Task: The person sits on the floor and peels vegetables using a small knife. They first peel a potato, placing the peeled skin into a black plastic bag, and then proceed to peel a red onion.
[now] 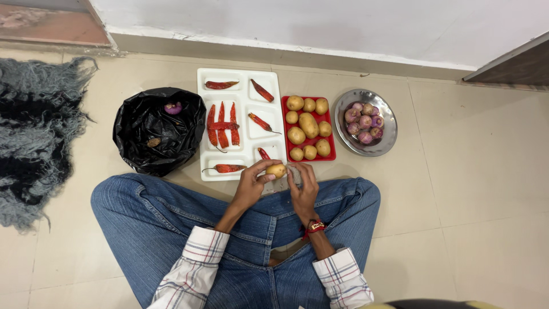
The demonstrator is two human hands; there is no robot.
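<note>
Two hands meet over the lap, person seated cross-legged on the floor [474,171]. Left hand [250,186] has its fingers clenched around a small potato [276,170], just at the near edge of the white tray [243,94] of red chillies [223,125]. Right hand [303,189] touches the potato's other side, fingers curled; cannot tell whether it grips anything. Red tray [284,103] of potatoes beside, steel bowl [389,117] of onions further right, black bag [159,129] on the left. Judgement: potato firm, fairly light, smooth skin, slightly slippery; best held across its ends.
</note>
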